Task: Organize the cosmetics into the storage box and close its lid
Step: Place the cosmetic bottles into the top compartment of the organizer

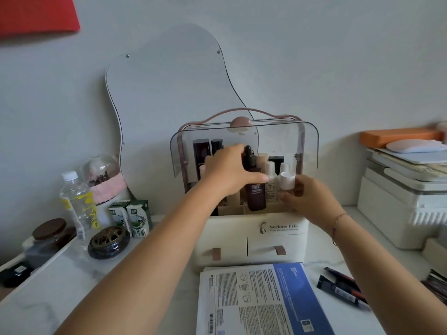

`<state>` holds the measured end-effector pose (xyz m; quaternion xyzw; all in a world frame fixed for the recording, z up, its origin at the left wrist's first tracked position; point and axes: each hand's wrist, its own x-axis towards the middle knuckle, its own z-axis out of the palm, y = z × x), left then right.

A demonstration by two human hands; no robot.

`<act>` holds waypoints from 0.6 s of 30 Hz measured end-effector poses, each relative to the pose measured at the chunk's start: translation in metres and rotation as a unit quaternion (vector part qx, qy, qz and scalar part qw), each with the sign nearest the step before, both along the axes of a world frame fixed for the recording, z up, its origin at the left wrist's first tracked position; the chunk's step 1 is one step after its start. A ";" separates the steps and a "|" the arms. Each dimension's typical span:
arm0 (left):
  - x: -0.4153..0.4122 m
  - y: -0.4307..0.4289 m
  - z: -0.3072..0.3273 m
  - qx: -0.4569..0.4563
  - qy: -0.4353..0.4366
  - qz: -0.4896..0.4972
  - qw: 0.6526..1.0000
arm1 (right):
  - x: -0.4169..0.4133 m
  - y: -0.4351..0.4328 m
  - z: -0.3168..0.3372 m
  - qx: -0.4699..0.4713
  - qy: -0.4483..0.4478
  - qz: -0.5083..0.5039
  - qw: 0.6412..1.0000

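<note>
Storage box (254,238) sits mid-counter (72,274), clear lid (280,141) flipped up. L hand (229,170): fingers wrapped round dark dropper bottle (254,192), upright, base down in front row. R hand (312,197) just to its right, fingers gripping white-capped bottle (287,181), also upright, over the front-right slot. Both prob. need seating straight down; lid after.

Soft, even daylight fills the room, leaving the wall (314,56) pale grey and shadows faint on the desk (48,286). The clear lid (278,146) carries dull reflections. Wide-angle bending curves the edges, and the stack (406,165) at far right smears with motion blur.
</note>
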<state>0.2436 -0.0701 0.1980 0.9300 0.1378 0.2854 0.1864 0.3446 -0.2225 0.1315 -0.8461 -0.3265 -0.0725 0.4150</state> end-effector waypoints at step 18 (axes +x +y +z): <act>0.016 -0.020 -0.033 -0.060 0.001 -0.076 0.995 | -0.029 -0.011 -0.021 0.081 0.018 -0.027 0.996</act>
